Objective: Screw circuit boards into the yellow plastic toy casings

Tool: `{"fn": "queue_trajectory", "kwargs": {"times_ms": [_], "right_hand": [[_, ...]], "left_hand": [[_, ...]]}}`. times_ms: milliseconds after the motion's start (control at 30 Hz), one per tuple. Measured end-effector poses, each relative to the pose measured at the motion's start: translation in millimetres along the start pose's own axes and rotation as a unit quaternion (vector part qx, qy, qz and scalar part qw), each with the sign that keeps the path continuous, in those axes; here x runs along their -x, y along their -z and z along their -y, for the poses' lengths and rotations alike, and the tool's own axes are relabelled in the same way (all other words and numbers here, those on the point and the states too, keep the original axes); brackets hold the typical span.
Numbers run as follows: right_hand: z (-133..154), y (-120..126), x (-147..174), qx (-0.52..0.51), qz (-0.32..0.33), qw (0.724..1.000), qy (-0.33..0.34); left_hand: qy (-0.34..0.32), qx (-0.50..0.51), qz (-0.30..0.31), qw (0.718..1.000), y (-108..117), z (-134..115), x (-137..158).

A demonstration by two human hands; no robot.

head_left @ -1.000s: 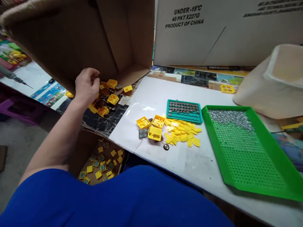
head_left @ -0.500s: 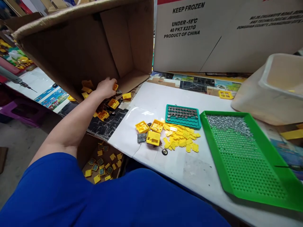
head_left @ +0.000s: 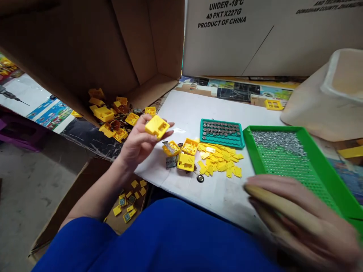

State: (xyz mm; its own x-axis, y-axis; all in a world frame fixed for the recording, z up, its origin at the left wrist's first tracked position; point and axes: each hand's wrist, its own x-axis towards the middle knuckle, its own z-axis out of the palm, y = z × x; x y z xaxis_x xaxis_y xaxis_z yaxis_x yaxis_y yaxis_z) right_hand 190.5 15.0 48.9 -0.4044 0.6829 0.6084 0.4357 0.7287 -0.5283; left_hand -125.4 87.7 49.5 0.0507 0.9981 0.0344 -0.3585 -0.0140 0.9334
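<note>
My left hand (head_left: 138, 145) pinches a small yellow plastic case (head_left: 157, 127) above the white board (head_left: 181, 109), with something thin and grey dangling below it. Under it sit several more yellow cases (head_left: 186, 162), with wires and a round metal disc (head_left: 200, 178) beside them. Thin yellow plastic pieces (head_left: 219, 160) lie in a heap to their right. My right hand (head_left: 300, 215), smeared by motion, is over the near right side by the green tray (head_left: 255, 155); whether it holds anything is not clear. Rows of button cells (head_left: 221, 128) sit in a teal tray (head_left: 222, 142).
A tipped cardboard box (head_left: 167, 45) at the left has yellow cases (head_left: 104, 113) spilling from its mouth. Another carton (head_left: 93, 177) with yellow parts stands below the table edge. Small metal pieces (head_left: 280, 141) fill the green tray's far end. A translucent bin (head_left: 306, 102) stands right.
My left hand has come out of the tipped box toward me and right, now with a yellow case in it. My right hand has entered at the lower right. The view has tilted down.
</note>
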Motion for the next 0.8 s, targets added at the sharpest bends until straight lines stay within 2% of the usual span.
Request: {"fn": "queue_trajectory", "kwargs": {"times_ms": [100,233,400,667,800], "right_hand": [[0.1,-26.9,-20.7,-0.009,0.058,0.998,0.030],[1.0,-45.0,-34.1,-0.045,0.086,0.995,0.015],[0.2,-51.7,-39.7,-0.065,0.085,0.994,-0.029],[-3.1,-59.2,-47.8,-0.066,0.076,0.993,-0.054],[-3.9,-61.7,-53.6,-0.055,0.068,0.995,-0.048]], "left_hand": [[0.064,0.071,0.013,0.995,-13.1,12.9,15.5],[0.096,0.100,0.034,0.990,-21.4,20.5,21.2],[0.125,0.109,0.058,0.984,-25.4,22.5,22.7],[0.166,0.148,0.075,0.972,-22.4,23.4,19.0],[0.156,0.115,0.083,0.978,-22.8,23.3,17.2]]}}
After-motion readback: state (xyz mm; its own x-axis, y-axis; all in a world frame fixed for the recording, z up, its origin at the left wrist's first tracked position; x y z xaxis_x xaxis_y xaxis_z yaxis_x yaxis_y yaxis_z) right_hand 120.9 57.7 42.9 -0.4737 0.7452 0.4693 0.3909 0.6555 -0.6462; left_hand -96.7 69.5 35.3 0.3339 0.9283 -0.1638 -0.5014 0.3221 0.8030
